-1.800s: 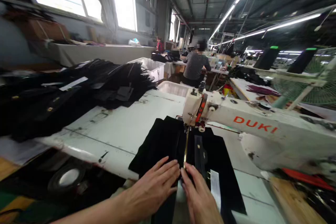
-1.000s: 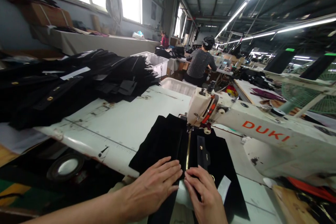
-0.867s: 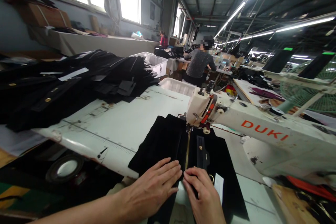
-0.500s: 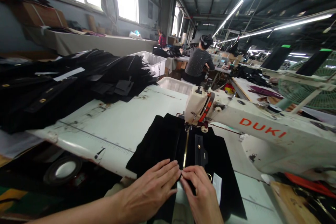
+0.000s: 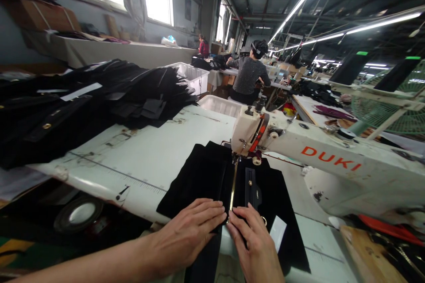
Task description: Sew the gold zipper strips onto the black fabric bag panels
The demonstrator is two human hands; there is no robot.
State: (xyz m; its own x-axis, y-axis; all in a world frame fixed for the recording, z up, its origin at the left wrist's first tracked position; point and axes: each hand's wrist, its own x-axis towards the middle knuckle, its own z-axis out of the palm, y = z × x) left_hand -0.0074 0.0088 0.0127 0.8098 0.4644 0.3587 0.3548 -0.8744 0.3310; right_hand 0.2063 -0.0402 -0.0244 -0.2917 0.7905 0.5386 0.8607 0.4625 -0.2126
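Observation:
A black fabric piece [image 5: 199, 172] lies flat under the needle area of the sewing machine [image 5: 250, 135]. A gold-toothed zipper [image 5: 233, 185] runs down it from the presser foot towards me. My left hand [image 5: 194, 225] rests flat on the fabric left of the zipper, fingers stretched out close together. My right hand [image 5: 254, 239] pinches the zipper's near end between thumb and fingers. Beside it on the fabric are a black label strip with a gold fitting [image 5: 250, 182], a gold ring [image 5: 264, 220] and a white tag [image 5: 278, 231]. The fingers hide the zipper's near end.
Black fabric pieces [image 5: 83, 101] are heaped at the table's left. White plastic bins [image 5: 221, 105] stand behind the table [image 5: 133, 154]. A person in a grey top [image 5: 249, 75] sits farther back. Thread cones [image 5: 350, 68] and a green fan [image 5: 378, 117] stand at the right.
My right fingers have shifted slightly up along the zipper, while my left hand stays on the fabric. The view has moved slightly. The fabric keeps nearly the same place under the machine.

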